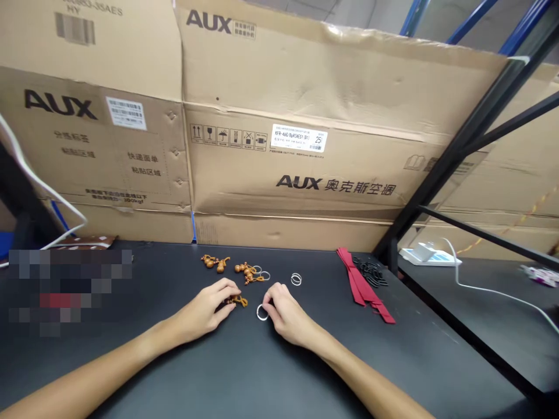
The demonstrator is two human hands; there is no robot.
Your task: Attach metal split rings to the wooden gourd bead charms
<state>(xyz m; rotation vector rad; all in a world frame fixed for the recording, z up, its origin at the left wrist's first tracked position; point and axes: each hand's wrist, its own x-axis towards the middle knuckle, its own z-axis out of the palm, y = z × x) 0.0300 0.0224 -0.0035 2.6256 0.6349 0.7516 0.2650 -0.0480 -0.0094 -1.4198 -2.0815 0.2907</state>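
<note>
My left hand [213,308] is curled around a gourd pendant with a yellow-brown cord loop [239,301]; the loop sticks out past its fingers and most of the pendant is hidden. In a pinch, my right hand [283,314] holds a silver key ring [261,313] at its right side. The ring and the cord loop are apart. Just beyond the hands lie gourd pendants with key rings [247,270]. Farther left are more gourd pendants [215,263]. Loose key rings [296,279] rest to the right, beyond my right hand.
Red ribbon strips [364,285] and a pile of black cord or rings [371,272] lie at the right of the dark table [209,372]. Large cardboard boxes [279,163] stand behind. A black metal frame [458,145] rises at the right. A blurred patch covers the left.
</note>
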